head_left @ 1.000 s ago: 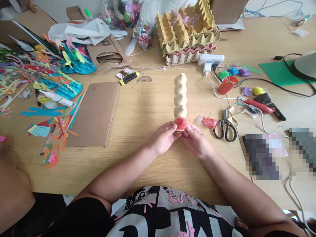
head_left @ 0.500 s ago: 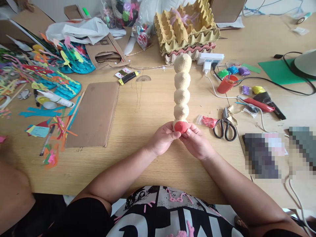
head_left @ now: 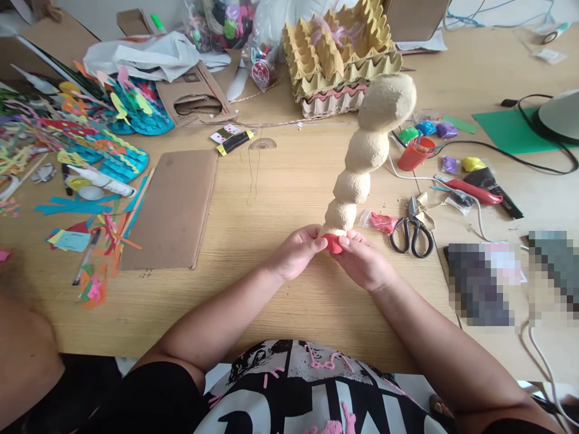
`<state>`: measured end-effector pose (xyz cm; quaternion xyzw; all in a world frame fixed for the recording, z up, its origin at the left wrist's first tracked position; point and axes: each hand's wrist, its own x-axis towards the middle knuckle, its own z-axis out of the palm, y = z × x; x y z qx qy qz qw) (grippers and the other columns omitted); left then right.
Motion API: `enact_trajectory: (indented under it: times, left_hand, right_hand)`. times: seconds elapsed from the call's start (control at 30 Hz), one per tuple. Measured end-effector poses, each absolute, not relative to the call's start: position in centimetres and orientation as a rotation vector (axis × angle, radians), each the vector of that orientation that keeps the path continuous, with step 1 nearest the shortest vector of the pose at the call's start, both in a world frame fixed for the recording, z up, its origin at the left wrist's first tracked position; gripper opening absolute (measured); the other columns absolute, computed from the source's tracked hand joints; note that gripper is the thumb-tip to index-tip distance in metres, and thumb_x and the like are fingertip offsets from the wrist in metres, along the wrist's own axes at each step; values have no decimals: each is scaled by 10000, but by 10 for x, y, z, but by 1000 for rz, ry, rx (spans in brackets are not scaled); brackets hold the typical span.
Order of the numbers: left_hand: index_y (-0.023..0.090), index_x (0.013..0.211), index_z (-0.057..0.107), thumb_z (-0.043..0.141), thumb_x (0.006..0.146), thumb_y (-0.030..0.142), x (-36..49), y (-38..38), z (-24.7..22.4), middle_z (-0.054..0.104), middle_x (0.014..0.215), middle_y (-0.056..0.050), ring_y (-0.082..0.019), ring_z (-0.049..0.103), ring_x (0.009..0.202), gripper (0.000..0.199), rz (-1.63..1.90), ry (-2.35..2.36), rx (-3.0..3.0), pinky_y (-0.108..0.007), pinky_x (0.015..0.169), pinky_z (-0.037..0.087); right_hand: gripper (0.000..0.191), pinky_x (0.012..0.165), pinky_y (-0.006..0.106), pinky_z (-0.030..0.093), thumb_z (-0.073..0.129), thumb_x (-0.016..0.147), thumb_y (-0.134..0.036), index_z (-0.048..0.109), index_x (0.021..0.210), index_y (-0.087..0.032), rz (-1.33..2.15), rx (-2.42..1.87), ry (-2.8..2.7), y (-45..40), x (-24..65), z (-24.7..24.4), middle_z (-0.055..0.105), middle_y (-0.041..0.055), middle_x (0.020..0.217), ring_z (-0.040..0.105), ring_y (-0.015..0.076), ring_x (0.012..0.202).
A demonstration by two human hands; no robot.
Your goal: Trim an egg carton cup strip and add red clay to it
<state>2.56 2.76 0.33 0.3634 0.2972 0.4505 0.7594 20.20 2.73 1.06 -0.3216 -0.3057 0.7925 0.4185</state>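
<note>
A strip of pale cardboard egg-tray cups (head_left: 366, 150), joined in a row like a caterpillar, rises from my two hands and leans up to the right. Red clay (head_left: 333, 243) covers the near end of the strip. My left hand (head_left: 296, 250) grips that end from the left, thumb pressed on the clay's edge. From the right, my right hand (head_left: 362, 259) pinches the same end, its thumb on the clay. Fingers under the strip are hidden. Black-handled scissors (head_left: 412, 232) and a small bag of red clay (head_left: 382, 222) lie to the right of my hands.
Stacked egg trays (head_left: 335, 66) stand at the back. A cardboard sheet (head_left: 169, 208) lies left, near paper strips and a glue bottle (head_left: 102, 179). On the right are a red cup (head_left: 416, 154), a white cable and clay packets. Another person's limb (head_left: 27, 343) shows at lower left.
The far end of the egg-tray strip has lifted and swung to the right, closer to the camera. Both hands keep hold of the red end in nearly the same spot.
</note>
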Motion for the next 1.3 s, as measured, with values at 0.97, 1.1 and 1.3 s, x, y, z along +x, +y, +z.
enact_trajectory:
  times: [0.97, 1.1, 1.3]
  left_hand:
    - [162, 867, 732, 1009, 634, 515, 41, 23, 5, 751, 840, -20, -142, 684, 807, 506, 1027, 867, 610, -291, 782, 507]
    - [160, 828, 709, 998, 648, 517, 44, 22, 5, 726, 795, -9, -130, 654, 765, 494, 1059, 862, 634, -288, 746, 504]
    - [166, 857, 731, 1001, 668, 497, 43, 23, 2, 744, 838, -18, -140, 667, 800, 467, 1073, 789, 610, -286, 768, 519]
  right_hand:
    - [355, 773, 278, 537, 969, 747, -527, 803, 812, -220, 1997, -831, -667, 30, 199, -1, 707, -11, 766, 606, 132, 746]
    - [331, 780, 292, 532, 959, 767, -519, 805, 805, -228, 2003, -796, -699, 28, 197, 1, 706, -7, 762, 608, 143, 758]
    - [353, 782, 304, 519, 963, 757, -529, 784, 802, -228, 1994, -818, -679, 27, 196, 3, 677, -8, 758, 582, 150, 763]
